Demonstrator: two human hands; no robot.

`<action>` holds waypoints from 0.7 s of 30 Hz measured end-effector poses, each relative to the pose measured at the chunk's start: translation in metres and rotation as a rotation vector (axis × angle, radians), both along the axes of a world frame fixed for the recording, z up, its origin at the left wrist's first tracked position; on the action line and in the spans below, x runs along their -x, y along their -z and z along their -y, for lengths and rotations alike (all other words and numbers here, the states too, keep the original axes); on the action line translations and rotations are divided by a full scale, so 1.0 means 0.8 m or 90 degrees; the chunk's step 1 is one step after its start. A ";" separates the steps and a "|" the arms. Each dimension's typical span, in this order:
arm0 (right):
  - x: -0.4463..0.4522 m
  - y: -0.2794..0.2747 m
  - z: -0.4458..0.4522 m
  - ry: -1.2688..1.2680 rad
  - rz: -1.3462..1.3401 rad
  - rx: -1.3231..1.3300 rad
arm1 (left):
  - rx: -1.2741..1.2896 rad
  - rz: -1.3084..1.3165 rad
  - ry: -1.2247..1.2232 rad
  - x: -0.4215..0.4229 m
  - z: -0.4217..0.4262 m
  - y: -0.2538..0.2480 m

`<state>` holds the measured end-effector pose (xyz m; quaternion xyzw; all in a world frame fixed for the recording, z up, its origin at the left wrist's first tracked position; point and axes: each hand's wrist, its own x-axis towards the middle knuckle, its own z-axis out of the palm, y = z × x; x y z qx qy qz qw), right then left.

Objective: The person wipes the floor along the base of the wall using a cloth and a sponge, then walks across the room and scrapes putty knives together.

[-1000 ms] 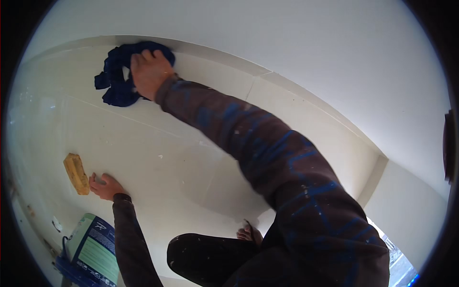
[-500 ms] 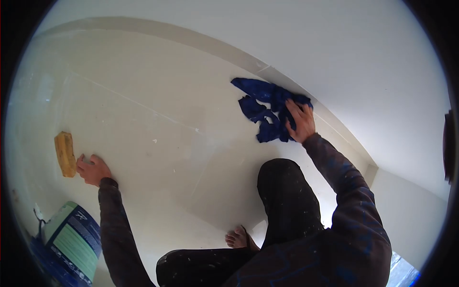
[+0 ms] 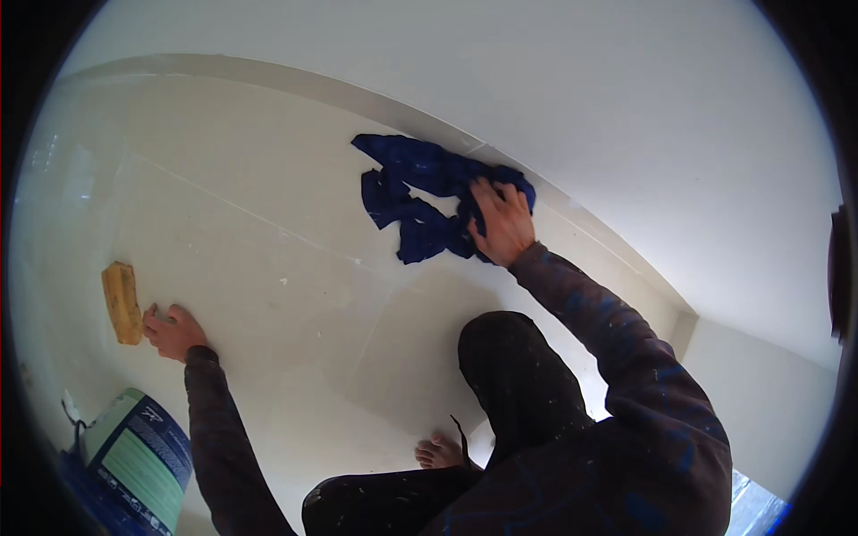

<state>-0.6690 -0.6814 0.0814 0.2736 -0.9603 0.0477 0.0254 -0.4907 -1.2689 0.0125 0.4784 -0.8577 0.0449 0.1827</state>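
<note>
My right hand presses a crumpled dark blue cloth against the pale floor, beside the strip at the foot of the wall. The cloth spreads out to the left of the hand, with gaps between its folds. My left hand rests on the floor at the left with its fingers bent and apart, holding nothing visible. Just left of its fingertips lies a yellowish-brown block, not gripped.
A blue and green labelled bucket stands at the lower left, near my left forearm. The white wall runs along the upper right. My bent knees and a bare foot are at the bottom.
My right hand swept the cloth from the upper left to the right along the wall's foot, then back a little to the left. My left hand stays beside the block while the view shifts.
</note>
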 end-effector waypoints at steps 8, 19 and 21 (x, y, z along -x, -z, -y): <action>0.059 0.012 0.127 -0.057 0.007 0.140 | 0.005 -0.026 0.064 -0.010 0.008 0.011; -0.014 0.035 -0.085 -0.071 -0.082 0.072 | 0.020 -0.113 0.073 0.005 -0.025 -0.007; 0.026 0.032 -0.005 -0.096 -0.051 0.045 | -0.017 -0.075 0.009 0.009 -0.040 -0.021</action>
